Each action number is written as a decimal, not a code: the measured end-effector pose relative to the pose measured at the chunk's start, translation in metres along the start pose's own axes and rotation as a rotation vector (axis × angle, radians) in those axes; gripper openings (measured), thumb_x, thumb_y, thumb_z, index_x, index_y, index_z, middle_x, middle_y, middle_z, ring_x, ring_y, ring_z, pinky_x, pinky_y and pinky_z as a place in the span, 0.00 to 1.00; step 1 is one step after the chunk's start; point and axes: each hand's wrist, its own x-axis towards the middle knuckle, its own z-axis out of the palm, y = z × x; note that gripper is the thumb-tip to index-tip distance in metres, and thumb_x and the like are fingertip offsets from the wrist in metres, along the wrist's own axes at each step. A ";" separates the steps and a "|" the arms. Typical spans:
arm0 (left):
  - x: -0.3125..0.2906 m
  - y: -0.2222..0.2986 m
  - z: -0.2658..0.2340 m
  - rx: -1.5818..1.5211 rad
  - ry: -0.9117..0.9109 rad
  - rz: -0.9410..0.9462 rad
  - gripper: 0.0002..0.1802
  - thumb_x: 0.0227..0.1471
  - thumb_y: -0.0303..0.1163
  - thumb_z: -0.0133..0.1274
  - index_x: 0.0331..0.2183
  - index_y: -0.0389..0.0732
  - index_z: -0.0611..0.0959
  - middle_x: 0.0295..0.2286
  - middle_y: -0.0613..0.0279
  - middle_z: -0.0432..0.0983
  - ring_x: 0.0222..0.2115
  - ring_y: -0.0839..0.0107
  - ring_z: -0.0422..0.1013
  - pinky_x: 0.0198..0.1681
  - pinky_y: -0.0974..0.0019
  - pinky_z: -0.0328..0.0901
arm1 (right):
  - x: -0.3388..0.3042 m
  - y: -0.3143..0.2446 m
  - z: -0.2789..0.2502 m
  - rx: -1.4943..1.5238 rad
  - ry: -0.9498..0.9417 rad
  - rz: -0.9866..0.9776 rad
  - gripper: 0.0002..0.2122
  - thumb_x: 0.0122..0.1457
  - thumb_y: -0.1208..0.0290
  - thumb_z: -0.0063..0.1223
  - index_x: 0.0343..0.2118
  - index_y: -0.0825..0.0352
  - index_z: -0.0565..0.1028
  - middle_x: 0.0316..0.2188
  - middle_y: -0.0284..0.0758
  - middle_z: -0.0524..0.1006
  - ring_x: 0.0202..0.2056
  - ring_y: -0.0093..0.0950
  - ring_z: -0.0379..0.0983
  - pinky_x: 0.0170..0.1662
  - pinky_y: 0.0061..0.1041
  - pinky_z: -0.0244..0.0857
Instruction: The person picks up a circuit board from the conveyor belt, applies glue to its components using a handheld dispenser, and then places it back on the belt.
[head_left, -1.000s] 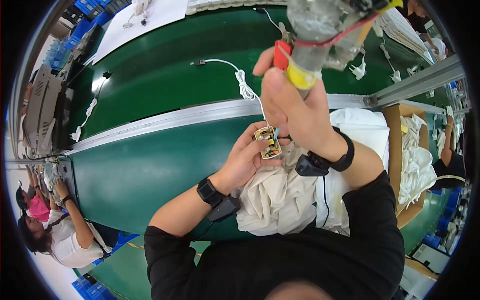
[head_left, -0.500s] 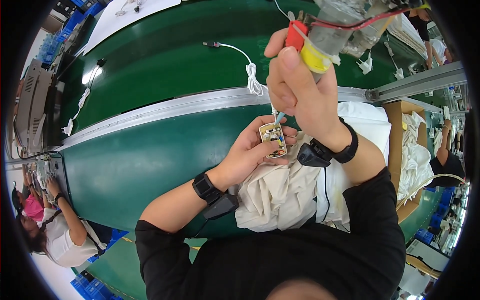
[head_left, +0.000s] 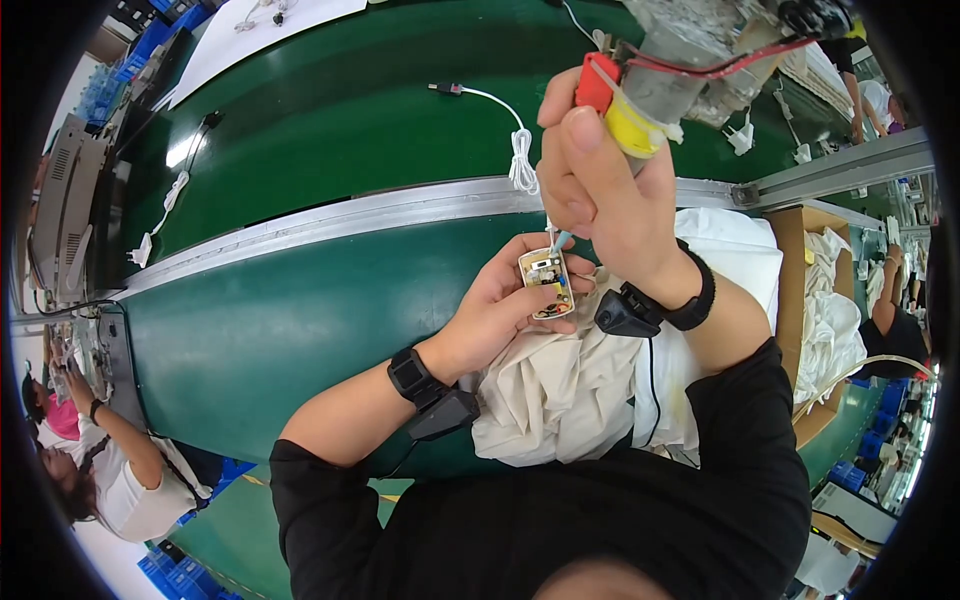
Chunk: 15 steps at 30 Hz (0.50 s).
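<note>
My left hand (head_left: 500,300) holds a small white charger housing (head_left: 546,284) with its circuit board facing up. The thumb rests across the board's lower part. Above it, my right hand (head_left: 612,195) is wrapped round a glue dispenser (head_left: 633,122) with a red switch, yellow tape and red and black wires. Its pale blue tip (head_left: 562,241) reaches the top end of the board; whether it touches is too small to tell. A white cord leads up from the housing. Crumpled off-white cloth (head_left: 550,390) lies beneath my hands.
A metal rail (head_left: 330,232) divides the near green surface from the far green belt. White coiled cables (head_left: 522,162) with plugs lie on the belt. A cardboard box (head_left: 790,235) of white cloths stands at right. A co-worker (head_left: 130,480) sits at far left.
The cables on the far belt have shifted slightly right. Both my hands keep nearly the same place, with the tip still at the top of the board. The co-worker's arm at left has moved.
</note>
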 end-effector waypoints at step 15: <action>0.001 0.001 0.001 -0.104 0.096 0.025 0.20 0.53 0.22 0.38 0.50 0.41 0.61 0.45 0.57 0.66 0.47 0.67 0.65 0.40 0.64 0.71 | -0.009 -0.001 0.000 0.037 -0.107 -0.010 0.16 0.60 0.58 0.40 0.38 0.69 0.60 0.11 0.25 0.58 0.11 0.11 0.49 0.14 0.13 0.43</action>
